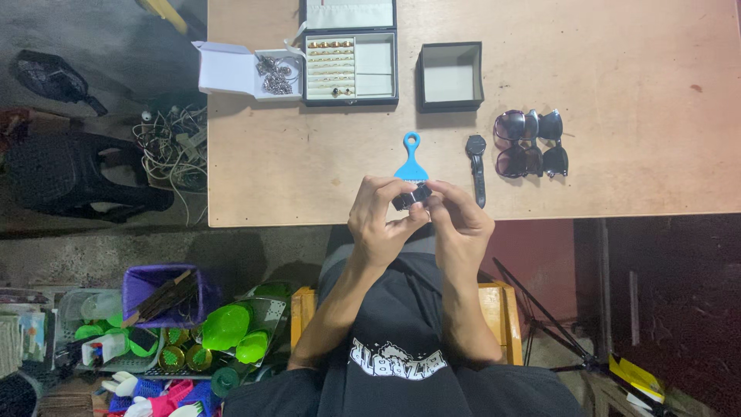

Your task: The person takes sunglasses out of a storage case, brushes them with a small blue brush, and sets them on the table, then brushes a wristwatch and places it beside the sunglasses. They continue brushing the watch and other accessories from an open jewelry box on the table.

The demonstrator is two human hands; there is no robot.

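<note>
Both hands meet at the near edge of the wooden table (617,62): the left hand (378,220) and right hand (461,224) pinch a small black object (411,197) between their fingertips. Just beyond it lies a blue comb (411,161), then a black wristwatch (477,166) and sunglasses (531,144) to the right.

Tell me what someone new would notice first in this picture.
Both hands, the left hand and right hand, meet at the table's near edge around a small black object. Just beyond lies a blue comb, with sunglasses to the right and an open jewelry box of rings farther back.
</note>
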